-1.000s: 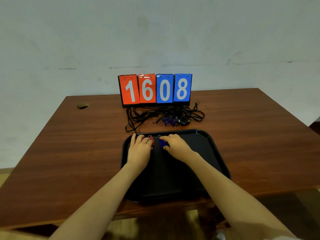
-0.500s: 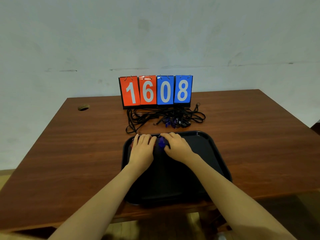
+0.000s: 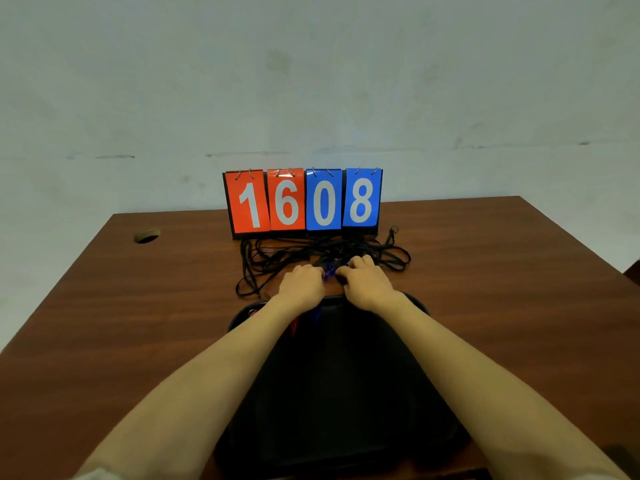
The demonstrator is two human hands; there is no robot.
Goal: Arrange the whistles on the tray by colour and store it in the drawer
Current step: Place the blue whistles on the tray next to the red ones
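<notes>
Whistles, on tray: one red whistle point(image 3: 294, 326) and one blue whistle point(image 3: 316, 315) lie side by side at the far end of the black tray point(image 3: 346, 393), partly under the left forearm.

Left hand point(image 3: 301, 284) and right hand point(image 3: 365, 282): both are beyond the tray's far rim, fingers curled down into the tangled black lanyards point(image 3: 263, 261). Whether either grips anything cannot be told.

Second blue whistle point(image 3: 329, 271): lies in the pile, between the two hands' fingertips.

Scoreboard point(image 3: 303, 202): upright behind the pile, reading 1608.

Wooden table point(image 3: 138, 323): has a cable hole point(image 3: 147, 236) at far left.
</notes>
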